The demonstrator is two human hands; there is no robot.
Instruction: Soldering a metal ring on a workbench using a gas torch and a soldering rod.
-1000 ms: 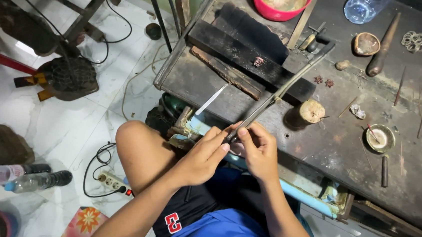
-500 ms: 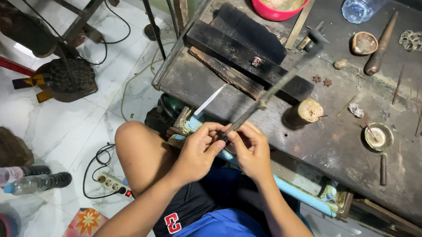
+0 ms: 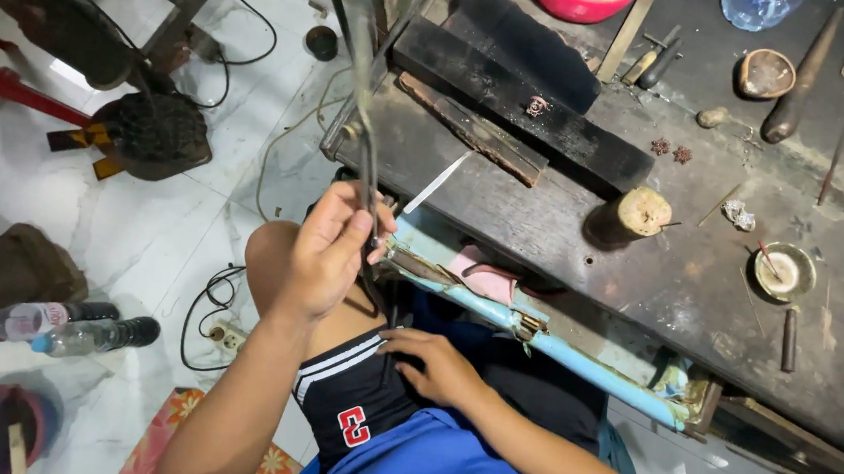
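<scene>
Long thin dark metal rod [image 3: 365, 92], narrow, blurred along upper length. Long axis near vertical in frame: top end pointing away past the workbench [image 3: 582, 250] edge, lower end down toward the lap. Pinched in left hand [image 3: 325, 255], fingers closed round it just beside bench's front edge. Right hand [image 3: 437, 367] resting on thigh, fingers loosely curled at lower tip; grip there unclear.

Bench [image 3: 640, 274] is showing dark, scuffed, matt wood; long thin tool [image 3: 365, 92] is looking like dull metal; floor [image 3: 111, 233] tiles are gleaming glossy white marble-like; shorts [image 3: 359, 403] are looking like smooth black cloth.
</scene>
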